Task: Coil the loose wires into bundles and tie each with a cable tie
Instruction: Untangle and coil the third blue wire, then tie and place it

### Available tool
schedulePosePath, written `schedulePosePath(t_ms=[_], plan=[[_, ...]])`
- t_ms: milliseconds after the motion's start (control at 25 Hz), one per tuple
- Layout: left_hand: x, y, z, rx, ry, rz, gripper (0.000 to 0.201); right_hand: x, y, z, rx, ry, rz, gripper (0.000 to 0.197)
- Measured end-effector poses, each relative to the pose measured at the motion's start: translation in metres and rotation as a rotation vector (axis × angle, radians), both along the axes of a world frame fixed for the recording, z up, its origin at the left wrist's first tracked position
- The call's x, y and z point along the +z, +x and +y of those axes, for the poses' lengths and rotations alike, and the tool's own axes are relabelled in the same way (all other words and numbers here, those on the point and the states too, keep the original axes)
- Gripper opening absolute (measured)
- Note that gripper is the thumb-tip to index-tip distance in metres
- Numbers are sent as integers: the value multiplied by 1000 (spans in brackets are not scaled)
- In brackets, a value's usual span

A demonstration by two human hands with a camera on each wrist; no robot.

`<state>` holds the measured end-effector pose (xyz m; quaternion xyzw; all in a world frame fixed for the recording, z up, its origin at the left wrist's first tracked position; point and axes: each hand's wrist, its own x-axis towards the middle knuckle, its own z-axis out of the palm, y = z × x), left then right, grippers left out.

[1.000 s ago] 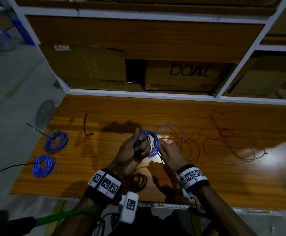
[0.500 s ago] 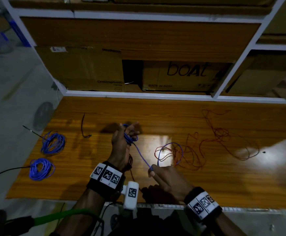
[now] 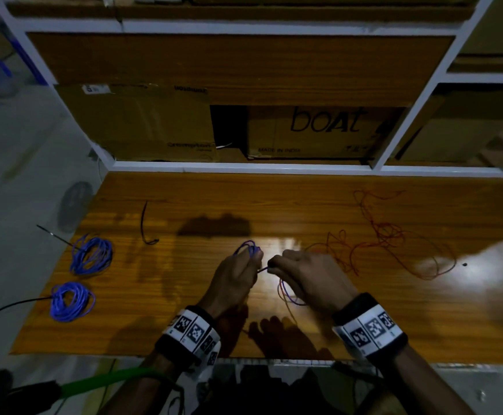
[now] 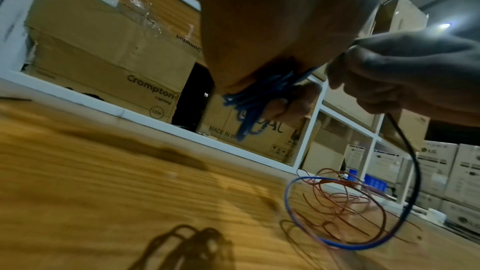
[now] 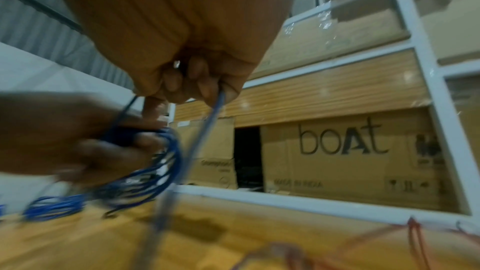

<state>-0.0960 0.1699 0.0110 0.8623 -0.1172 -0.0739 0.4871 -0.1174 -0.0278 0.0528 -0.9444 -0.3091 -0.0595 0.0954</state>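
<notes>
Blue wire coil (image 3: 248, 248) sits bunched in the left hand (image 3: 235, 280), whose fingers curl round its loops just above the counter (image 3: 274, 199) near centre. Beside it at 3 o'clock, the right hand (image 3: 313, 280) makes a pinching grip on the free strand (image 5: 207, 130), which drops in one wide loop (image 4: 350, 213) to the wood below the wrist.

Loose red wire (image 3: 394, 244) sprawls from beside the right hand out toward 2 o'clock, taking up much of the right half. Two tied blue bundles (image 3: 91, 256) (image 3: 70, 301) lie at 9 o'clock, near the counter's left edge, their black tie tails poking past it. A spare black cable tie (image 3: 145, 226) lies at 11 o'clock. Bare wood runs along the back toward the white shelf frame (image 3: 244, 167) at 12 o'clock, and along the near edge at 6 o'clock.
</notes>
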Motion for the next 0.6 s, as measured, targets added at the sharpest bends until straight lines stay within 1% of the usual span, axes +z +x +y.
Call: schedulePosePath(t_ms=[120, 200, 240, 320, 360, 400, 440, 480, 520, 560, 600], plan=[[1, -8, 0, -89, -84, 65, 54, 6, 13, -10, -59, 28, -87, 37], [3, -10, 1, -129, -120, 105, 58, 11, 17, -13, -123, 53, -97, 42], [4, -10, 2, -150, -103, 85, 59, 10, 19, -15, -142, 56, -89, 45], [8, -7, 5, -201, 26, -26, 56, 8, 21, -16, -176, 5, -92, 50], [11, -5, 7, -229, 130, -84, 53, 8, 23, -17, -196, -42, -71, 54], [14, -2, 9, -248, 249, -134, 51, 2, 25, -18, -179, -69, -61, 52], [17, 0, 10, -254, 361, -171, 49, 3, 26, -17, -182, -120, -49, 40], [19, 1, 11, -245, 444, -196, 50, -2, 28, -21, -185, -149, -46, 19], [20, 1, 11, -222, 495, -208, 52, 0, 26, -22, -235, -153, -57, 23], [21, 1, 12, -192, 511, -203, 54, 0, 24, -23, -278, -145, -105, 38], [21, 1, 13, -160, 502, -182, 56, 4, 23, -25, -367, -119, -136, 38]])
